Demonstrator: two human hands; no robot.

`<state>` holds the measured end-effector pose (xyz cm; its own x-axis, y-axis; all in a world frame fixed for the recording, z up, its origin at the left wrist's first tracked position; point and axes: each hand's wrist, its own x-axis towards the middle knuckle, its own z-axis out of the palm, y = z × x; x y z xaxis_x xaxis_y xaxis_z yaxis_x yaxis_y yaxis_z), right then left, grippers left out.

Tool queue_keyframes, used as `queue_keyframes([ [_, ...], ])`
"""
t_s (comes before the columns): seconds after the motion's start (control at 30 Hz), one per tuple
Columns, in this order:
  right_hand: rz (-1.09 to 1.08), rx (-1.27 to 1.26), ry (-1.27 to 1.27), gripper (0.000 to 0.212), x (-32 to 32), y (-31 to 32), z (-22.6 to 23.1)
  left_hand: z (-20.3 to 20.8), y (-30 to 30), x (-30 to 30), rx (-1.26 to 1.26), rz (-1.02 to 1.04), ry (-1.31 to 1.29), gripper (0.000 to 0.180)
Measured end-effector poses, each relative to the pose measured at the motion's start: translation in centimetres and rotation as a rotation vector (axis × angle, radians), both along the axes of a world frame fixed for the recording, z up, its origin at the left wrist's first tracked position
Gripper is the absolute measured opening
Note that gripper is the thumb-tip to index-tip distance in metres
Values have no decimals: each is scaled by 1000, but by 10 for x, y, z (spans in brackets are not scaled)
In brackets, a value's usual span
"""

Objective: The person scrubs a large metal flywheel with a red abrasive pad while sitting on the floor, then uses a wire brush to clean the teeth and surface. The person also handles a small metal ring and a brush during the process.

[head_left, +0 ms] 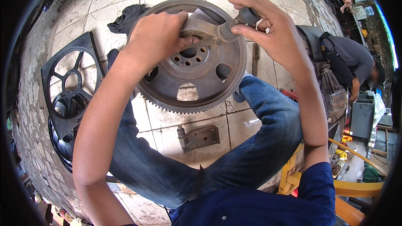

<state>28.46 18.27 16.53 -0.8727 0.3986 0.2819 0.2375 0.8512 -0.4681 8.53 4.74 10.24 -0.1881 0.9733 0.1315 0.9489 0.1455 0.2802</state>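
Left hand point(161, 31) grips a metal arm point(201, 26); right hand point(274, 29) pinches its black knob point(250, 16) above a flywheel point(201, 77)

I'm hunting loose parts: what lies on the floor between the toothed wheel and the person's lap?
In the head view, a brown metal plate with holes lies there on the tiles, apart from the toothed wheel.

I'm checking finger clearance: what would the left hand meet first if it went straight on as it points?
Beyond the curved metal arm it grips, the left hand would probably meet the arm's round collar near the right hand, though depth is unclear.
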Motion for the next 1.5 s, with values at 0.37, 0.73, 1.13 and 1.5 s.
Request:
queue_keyframes([
  [0.37, -46, -51, 42, 41, -3, -3, -1, -3, 0, -2, 5, -7, -2, 48],
  [0.73, -39, 180, 119, 43, 9, 6, 2, 0, 2, -3, 0, -17, -20, 47],
  [1.13, 20, 189, 56, 54, 8, 0, 5, -3, 2, -4, 20, -28, 32, 46],
  [1.5, 38, -102, 301, 40, 6, 18, -25, -6, 2, -4, 62, -23, 52, 42],
])
